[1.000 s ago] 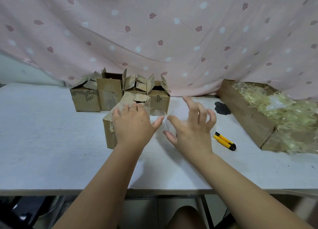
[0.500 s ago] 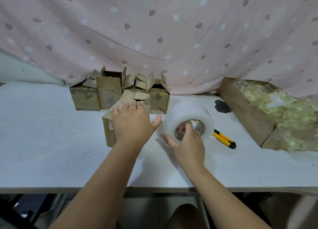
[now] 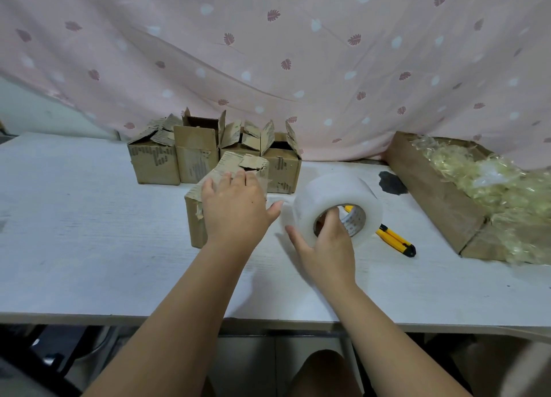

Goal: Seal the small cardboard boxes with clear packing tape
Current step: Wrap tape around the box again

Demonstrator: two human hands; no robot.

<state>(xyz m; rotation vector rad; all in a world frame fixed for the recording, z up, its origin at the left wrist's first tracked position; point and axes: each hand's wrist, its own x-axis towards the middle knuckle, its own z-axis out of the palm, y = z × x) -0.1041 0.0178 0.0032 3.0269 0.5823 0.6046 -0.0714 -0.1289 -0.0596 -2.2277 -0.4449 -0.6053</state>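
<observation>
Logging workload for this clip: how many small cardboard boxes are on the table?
5. Front box under the left hand; four in the back row. Others may hide behind.

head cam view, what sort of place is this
Probably a makeshift home packing spot: small cardboard boxes and a tape roll on a white table, with a pink curtain draped behind.

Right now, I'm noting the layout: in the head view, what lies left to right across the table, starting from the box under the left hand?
small cardboard box → tape roll → yellow utility knife → large box of crumpled plastic
</observation>
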